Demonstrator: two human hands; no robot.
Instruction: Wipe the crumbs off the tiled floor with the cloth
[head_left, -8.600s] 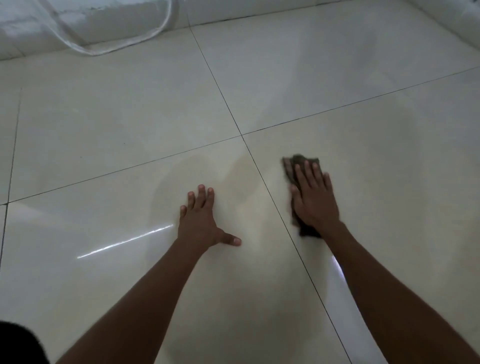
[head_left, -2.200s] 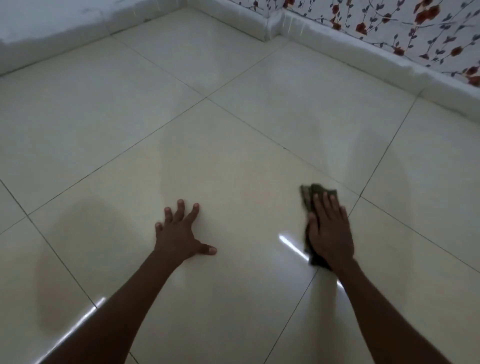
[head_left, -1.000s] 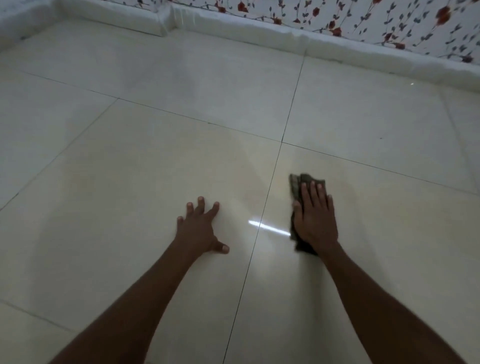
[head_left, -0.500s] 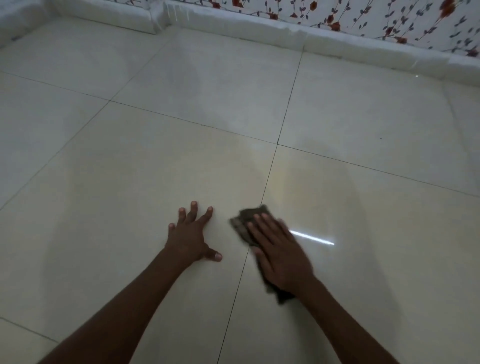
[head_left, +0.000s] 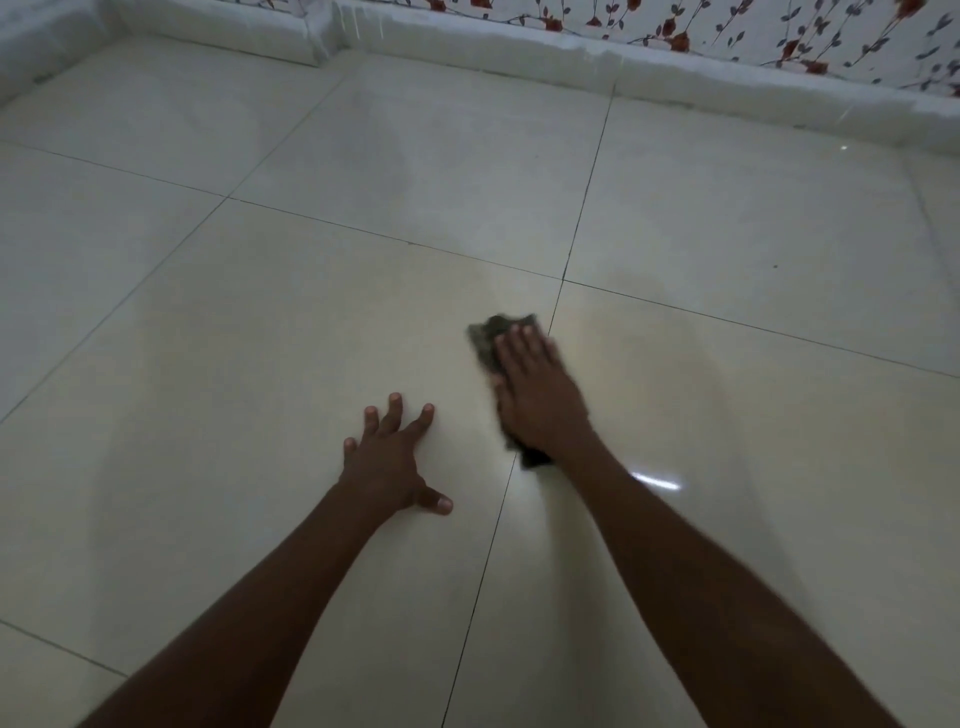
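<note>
A dark, crumpled cloth (head_left: 487, 336) lies flat on the glossy cream tiled floor (head_left: 270, 332), just left of a grout line. My right hand (head_left: 537, 392) presses palm-down on the cloth and covers most of it; its far end and a corner near my wrist stick out. My left hand (head_left: 388, 460) rests flat on the same tile, nearer to me and to the left, fingers spread, holding nothing. A tiny dark speck (head_left: 775, 266) lies on the far right tile. I see no other crumbs clearly.
A white skirting (head_left: 675, 73) runs along the far edge below wallpaper with red flowers (head_left: 800, 31). A low white ledge (head_left: 218, 26) stands at the far left corner. Open tiles stretch on all sides of my hands.
My right hand has slid the cloth forward, away from me, after sweeping it left across the grout line half a second ago. My left hand has stayed planted.
</note>
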